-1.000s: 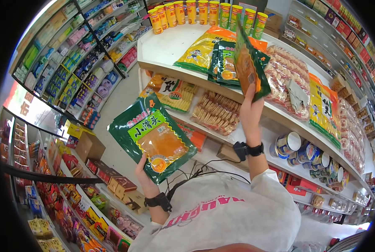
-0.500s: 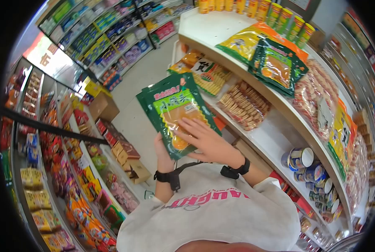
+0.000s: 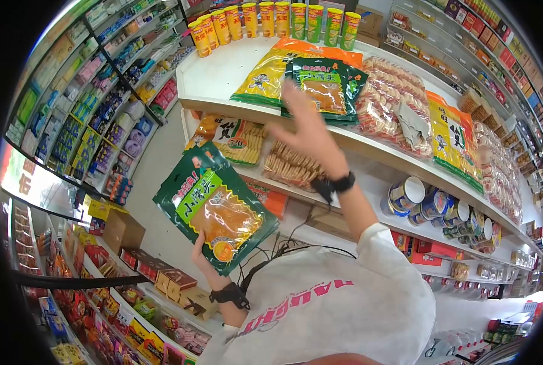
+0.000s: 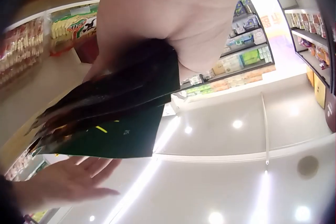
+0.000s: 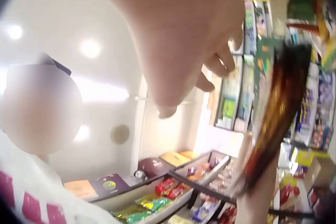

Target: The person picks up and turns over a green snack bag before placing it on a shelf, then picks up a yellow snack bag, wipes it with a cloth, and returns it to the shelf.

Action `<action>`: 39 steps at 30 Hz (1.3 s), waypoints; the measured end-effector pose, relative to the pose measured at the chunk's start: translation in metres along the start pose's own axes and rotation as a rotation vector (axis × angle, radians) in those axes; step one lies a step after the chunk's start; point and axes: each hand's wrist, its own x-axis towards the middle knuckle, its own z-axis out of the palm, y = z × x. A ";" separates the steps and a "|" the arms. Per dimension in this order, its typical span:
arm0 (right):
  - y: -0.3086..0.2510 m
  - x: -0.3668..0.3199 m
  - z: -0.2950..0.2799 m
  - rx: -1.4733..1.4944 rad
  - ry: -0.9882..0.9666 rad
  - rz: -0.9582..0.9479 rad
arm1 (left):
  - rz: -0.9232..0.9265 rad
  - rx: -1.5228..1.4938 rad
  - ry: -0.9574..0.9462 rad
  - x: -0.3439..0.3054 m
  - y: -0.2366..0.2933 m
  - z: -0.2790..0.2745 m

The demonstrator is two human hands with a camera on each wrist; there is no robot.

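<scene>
My left hand (image 3: 202, 257) grips a small stack of green snack packets (image 3: 226, 213) by the lower left edge, thumb on the front. Each has a clear window showing orange-brown food. In the left wrist view, the layered edges of the packets (image 4: 121, 113) come out from under the palm. My right hand (image 3: 313, 137) is empty, fingers spread, in front of the upper shelf edge; the right wrist view shows its fingers (image 5: 218, 66) with nothing in them. Just beyond it, similar green packets (image 3: 347, 88) lie piled on the display top, overlapping a yellow snack bag (image 3: 259, 79).
Yellow and green canisters (image 3: 250, 21) line the back of the white display shelf (image 3: 207, 82). Bagged crackers (image 3: 387, 103) lie to the right. Tins (image 3: 405, 194) and cracker packs (image 3: 289, 164) fill the lower shelf. Cardboard boxes (image 3: 122, 231) stand on the left near snack racks.
My right hand first held a green packet near the display, then lay empty-fingered over the stack in my left hand, and now is raised toward the display. The left hand keeps its packets.
</scene>
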 end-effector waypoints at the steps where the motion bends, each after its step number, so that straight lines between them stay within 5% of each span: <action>1: 0.034 0.003 0.002 -0.164 0.045 0.034 | 0.006 -0.006 -0.006 0.002 -0.002 -0.004; 3: 0.083 -0.012 0.010 -0.510 -0.020 0.175 | -0.015 -0.021 -0.031 0.009 -0.002 -0.017; 12: 0.073 -0.072 -0.024 -0.354 -0.347 0.121 | -0.078 -0.061 -0.088 0.002 -0.002 -0.009; 16: 0.060 -0.070 -0.033 0.000 -0.002 0.282 | -0.106 -0.023 -0.185 0.010 -0.006 -0.005; 20: 0.010 -0.055 -0.045 0.343 0.528 0.668 | -0.113 0.044 -0.198 -0.001 -0.011 0.022; 21: -0.004 -0.060 -0.040 0.401 0.596 0.632 | -0.126 0.048 -0.214 0.004 -0.017 0.020; 23: -0.045 -0.063 -0.030 0.064 0.597 0.200 | -0.149 0.042 -0.226 0.011 -0.024 0.023; 25: -0.089 -0.072 -0.016 0.077 0.385 0.003 | -0.174 -0.010 -0.263 0.022 -0.037 0.023; 29: -0.132 -0.106 -0.001 0.206 -0.657 -0.074 | -0.153 -0.116 -0.328 0.048 -0.070 -0.006; 39: -0.147 -0.123 0.009 0.113 -0.577 -0.112 | -0.023 -0.114 -0.308 0.008 -0.040 0.042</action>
